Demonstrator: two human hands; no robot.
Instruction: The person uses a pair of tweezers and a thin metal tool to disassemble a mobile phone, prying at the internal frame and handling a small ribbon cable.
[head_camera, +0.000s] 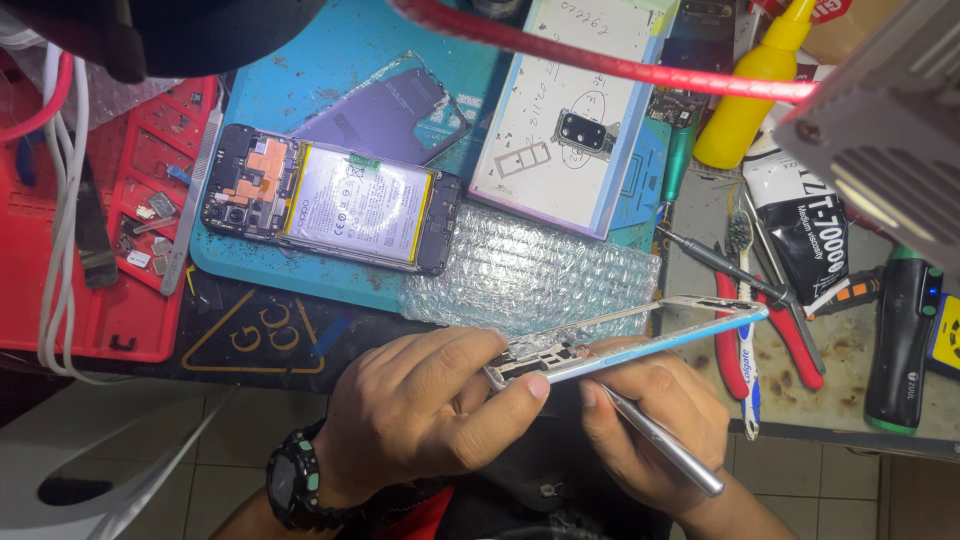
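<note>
My left hand (430, 410), with a black watch on the wrist, grips the near end of a thin phone frame (640, 335) held edge-on, its light blue rim facing me. My right hand (655, 420) sits under the frame and holds a slim metal tool (665, 445) whose tip points at the frame's near end. An opened phone (330, 198) with its battery and orange board exposed lies on a blue mat (300, 90). A purple back cover (385, 110) rests beside it.
A sheet of bubble wrap (530, 270) lies by the mat. A white box lid (570, 110) carries a camera part. To the right are a yellow bottle (750, 95), a toothbrush (745, 330), red-handled pliers, a glue tube and screwdrivers. A red parts tray (110, 230) stands left.
</note>
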